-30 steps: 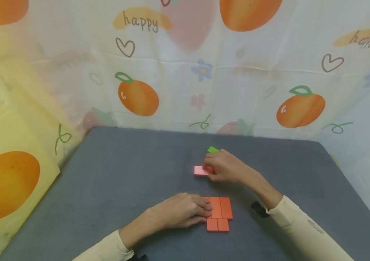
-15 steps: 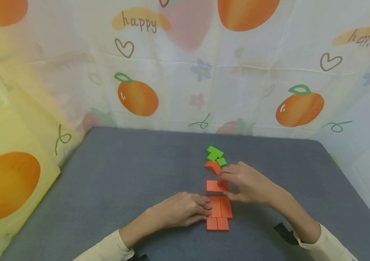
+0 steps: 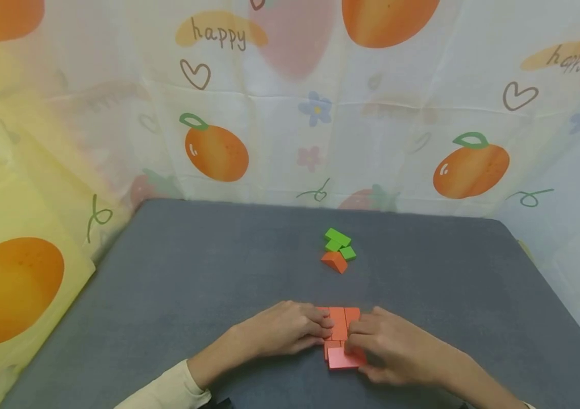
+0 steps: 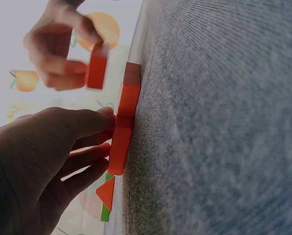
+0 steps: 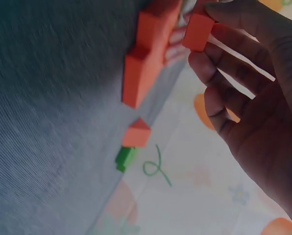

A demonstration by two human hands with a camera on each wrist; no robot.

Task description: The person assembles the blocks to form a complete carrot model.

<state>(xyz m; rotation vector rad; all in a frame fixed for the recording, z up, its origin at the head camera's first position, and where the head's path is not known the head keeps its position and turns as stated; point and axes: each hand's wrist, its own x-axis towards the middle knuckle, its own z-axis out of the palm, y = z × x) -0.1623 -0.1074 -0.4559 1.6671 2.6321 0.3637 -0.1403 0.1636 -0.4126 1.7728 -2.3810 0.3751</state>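
Observation:
A flat group of orange-red rectangular blocks (image 3: 338, 324) lies on the grey cloth, longer ones at the back and shorter ones along the near side. My left hand (image 3: 284, 329) rests at the group's left edge; in the left wrist view its thumb and fingertips touch the side of a block (image 4: 120, 147). Between thumb and fingers, my right hand (image 3: 397, 346) pinches a loose orange-red rectangular block (image 3: 343, 359). Both wrist views show this block raised above the group. It partly covers the short near blocks in the head view.
Farther back lie an orange triangular block (image 3: 334, 261) and several green blocks (image 3: 338, 236), close together. A dark grey cloth (image 3: 208, 255) covers the table. Behind it hangs a fruit-printed curtain (image 3: 279, 130), with a yellow part at left.
My right hand has picked up the block from in front of the green pieces and brought it toward me, over the group's near side. The left hand has stayed in place.

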